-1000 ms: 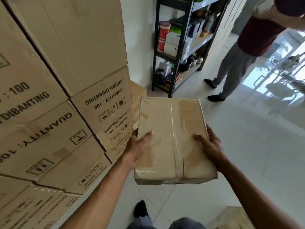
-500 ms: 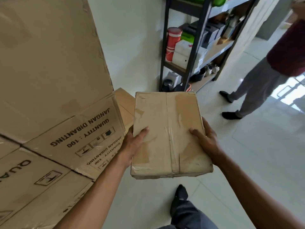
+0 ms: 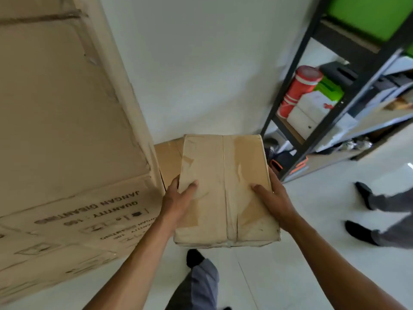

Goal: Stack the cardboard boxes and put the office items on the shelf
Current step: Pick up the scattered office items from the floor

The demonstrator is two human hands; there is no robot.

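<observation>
Hands grip a taped cardboard box (image 3: 225, 189) in the air at the middle of the view: the left hand (image 3: 177, 203) clasps its left edge with the thumb laid over the top, the right hand (image 3: 273, 201) clasps its right edge the same way. Close on the left rises a stack of large printed cartons (image 3: 67, 153), its corner edge just beside the held box; a smaller carton (image 3: 167, 159) sits low against the wall, between the stack and the held box. Open white floor (image 3: 312, 242) spreads to the right and toward the camera, crossed only by another person's dark shoes (image 3: 359, 231) at the right border. Beyond, a black metal shelf (image 3: 288, 88) holds a red canister (image 3: 299, 90), white boxes (image 3: 310, 113) and a green bin (image 3: 366, 16) on its top level; items on the lowest level are too blurred to tell.
</observation>
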